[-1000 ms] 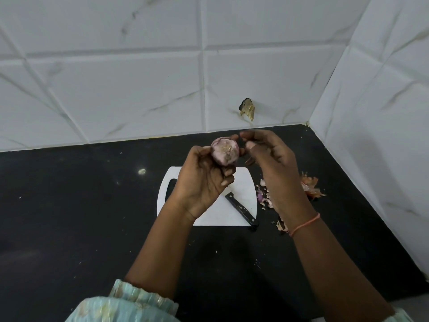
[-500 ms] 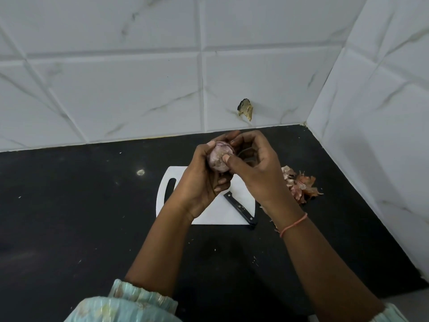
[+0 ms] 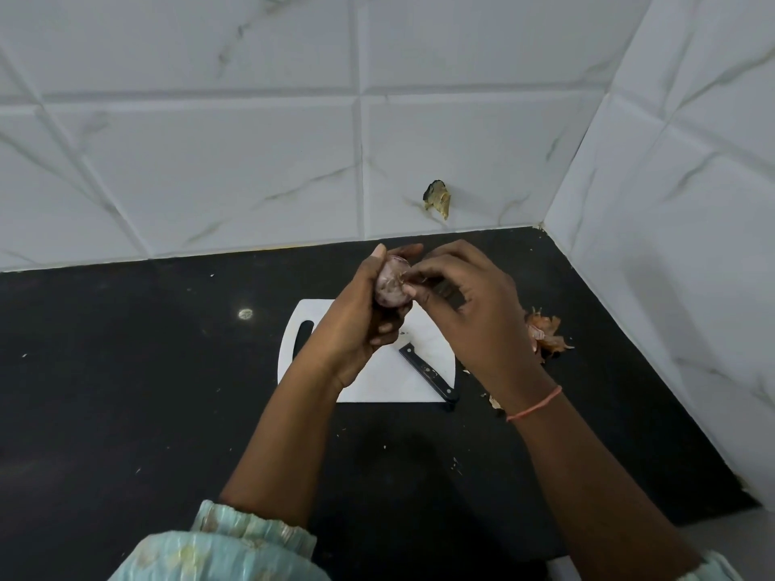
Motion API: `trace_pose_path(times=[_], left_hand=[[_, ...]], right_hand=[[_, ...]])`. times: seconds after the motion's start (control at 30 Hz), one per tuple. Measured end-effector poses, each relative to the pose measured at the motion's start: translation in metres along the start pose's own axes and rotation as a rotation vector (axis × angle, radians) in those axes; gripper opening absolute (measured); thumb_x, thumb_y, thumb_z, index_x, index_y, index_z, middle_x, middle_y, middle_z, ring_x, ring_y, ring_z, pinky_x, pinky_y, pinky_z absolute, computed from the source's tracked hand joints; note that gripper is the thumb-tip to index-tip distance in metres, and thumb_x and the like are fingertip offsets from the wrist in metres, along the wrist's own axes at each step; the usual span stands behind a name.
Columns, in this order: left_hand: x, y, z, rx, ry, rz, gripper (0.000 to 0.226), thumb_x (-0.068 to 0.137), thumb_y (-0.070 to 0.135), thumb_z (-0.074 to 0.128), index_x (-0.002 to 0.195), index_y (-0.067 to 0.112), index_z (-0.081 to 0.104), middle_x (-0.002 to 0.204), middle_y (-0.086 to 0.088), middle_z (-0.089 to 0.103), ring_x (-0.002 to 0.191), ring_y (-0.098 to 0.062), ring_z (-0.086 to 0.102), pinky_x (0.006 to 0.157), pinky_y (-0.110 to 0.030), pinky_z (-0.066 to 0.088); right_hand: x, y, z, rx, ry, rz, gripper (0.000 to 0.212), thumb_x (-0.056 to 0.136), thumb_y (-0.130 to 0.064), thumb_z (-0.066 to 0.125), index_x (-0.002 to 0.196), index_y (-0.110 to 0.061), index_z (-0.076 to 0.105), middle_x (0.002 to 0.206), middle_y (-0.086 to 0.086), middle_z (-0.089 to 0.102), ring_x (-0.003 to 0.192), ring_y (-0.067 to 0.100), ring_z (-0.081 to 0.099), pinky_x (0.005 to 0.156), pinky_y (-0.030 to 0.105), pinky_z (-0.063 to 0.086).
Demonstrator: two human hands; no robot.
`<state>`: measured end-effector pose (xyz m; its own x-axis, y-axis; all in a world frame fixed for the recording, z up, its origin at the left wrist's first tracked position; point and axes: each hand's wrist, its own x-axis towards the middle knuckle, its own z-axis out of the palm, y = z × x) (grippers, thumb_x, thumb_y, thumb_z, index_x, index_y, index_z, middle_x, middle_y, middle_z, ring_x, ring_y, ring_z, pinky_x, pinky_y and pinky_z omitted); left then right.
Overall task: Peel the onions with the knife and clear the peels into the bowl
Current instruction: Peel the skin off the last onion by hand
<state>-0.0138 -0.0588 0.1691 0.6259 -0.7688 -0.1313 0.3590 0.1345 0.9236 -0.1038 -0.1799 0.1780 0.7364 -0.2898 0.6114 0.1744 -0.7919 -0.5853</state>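
Both hands are up off the counter and working on one onion (image 3: pixel 392 283). The left hand (image 3: pixel 356 316) has it wrapped, fingers curled round the underside and the thumb lying up along its left flank, so the purple, partly stripped bulb faces the right hand. The right hand (image 3: pixel 469 304) comes in from the other side, thumb and forefinger closed in a pinch right at the onion's skin; whether a flake is actually caught between them is too small to tell from here. A thin orange thread (image 3: pixel 534 406) circles the right wrist.

Below the hands lies a white cutting board (image 3: pixel 365 383) with a handle slot at its left end, flat on the black counter (image 3: pixel 126 392). The knife (image 3: pixel 427 371) rests on the board, untouched, its black handle pointing toward the board's near right corner and its blade mostly hidden under the left hand.

Just past the board's right edge, a heap of orange-brown peels (image 3: pixel 545 335) sits on the counter, partly behind the right hand, with a few loose scraps nearer the wrist. White marble-look tiles (image 3: pixel 209 161) form the corner behind, one bearing a chipped brown patch (image 3: pixel 438 199). Pale green sleeves (image 3: pixel 235 543) frame the bottom.
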Motion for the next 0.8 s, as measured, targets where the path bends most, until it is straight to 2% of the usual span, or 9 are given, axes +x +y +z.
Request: trace_pose_path(times=[0.2, 0.27, 0.37, 0.43, 0.6, 0.8], left_hand=[[-0.002, 0.002, -0.007, 0.225, 0.050, -0.010, 0.047, 0.102, 0.057, 0.033, 0.117, 0.030, 0.069, 0.072, -0.002, 0.045, 0.053, -0.010, 0.025, 0.043, -0.020, 0.025], [-0.003, 0.003, -0.007, 0.251, 0.060, -0.028, 0.047, 0.102, 0.057, 0.034, 0.109, 0.027, 0.070, 0.069, -0.001, 0.045, 0.052, -0.009, 0.027, 0.043, -0.019, 0.026], [-0.005, 0.003, -0.008, 0.276, 0.066, -0.052, 0.049, 0.101, 0.059, 0.035, 0.110, 0.024, 0.068, 0.068, -0.002, 0.045, 0.050, -0.008, 0.028, 0.044, -0.020, 0.026], [-0.005, 0.002, -0.008, 0.297, 0.075, -0.061, 0.047, 0.101, 0.058, 0.036, 0.108, 0.023, 0.067, 0.069, -0.002, 0.044, 0.049, -0.008, 0.029, 0.043, -0.019, 0.028], [-0.006, -0.001, -0.008, 0.313, 0.096, -0.060, 0.039, 0.101, 0.054, 0.041, 0.096, 0.021, 0.063, 0.067, 0.000, 0.044, 0.050, -0.007, 0.030, 0.044, -0.018, 0.029], [-0.001, -0.011, -0.005, 0.341, 0.135, 0.018, 0.036, 0.104, 0.050, 0.036, 0.114, 0.022, 0.057, 0.070, 0.001, 0.046, 0.055, -0.008, 0.035, 0.051, -0.022, 0.033]], right_hand=[[-0.002, 0.005, 0.003, -0.082, -0.048, -0.039, 0.009, 0.088, -0.012, 0.070, 0.097, -0.012, 0.071, 0.096, -0.004, 0.063, 0.085, 0.011, 0.061, 0.071, 0.032, 0.054], [-0.002, 0.007, 0.006, -0.099, -0.067, -0.051, 0.007, 0.090, -0.009, 0.067, 0.097, -0.010, 0.068, 0.097, -0.003, 0.062, 0.086, 0.010, 0.059, 0.072, 0.029, 0.053], [-0.003, 0.011, 0.008, -0.109, -0.101, -0.054, 0.008, 0.091, -0.009, 0.064, 0.099, -0.009, 0.065, 0.098, -0.001, 0.060, 0.087, 0.008, 0.056, 0.073, 0.024, 0.052], [-0.003, 0.013, 0.010, -0.179, -0.139, -0.062, 0.009, 0.094, -0.015, 0.059, 0.100, -0.009, 0.063, 0.099, 0.001, 0.058, 0.090, 0.011, 0.053, 0.074, 0.026, 0.051], [-0.003, 0.017, 0.020, -0.373, -0.203, -0.090, 0.035, 0.092, -0.032, 0.036, 0.102, -0.008, 0.059, 0.098, 0.007, 0.057, 0.090, 0.018, 0.052, 0.078, 0.030, 0.044], [-0.007, 0.024, 0.030, -0.433, -0.088, -0.039, 0.028, 0.092, -0.031, 0.043, 0.099, -0.007, 0.058, 0.094, 0.008, 0.056, 0.086, 0.020, 0.050, 0.078, 0.029, 0.039]])
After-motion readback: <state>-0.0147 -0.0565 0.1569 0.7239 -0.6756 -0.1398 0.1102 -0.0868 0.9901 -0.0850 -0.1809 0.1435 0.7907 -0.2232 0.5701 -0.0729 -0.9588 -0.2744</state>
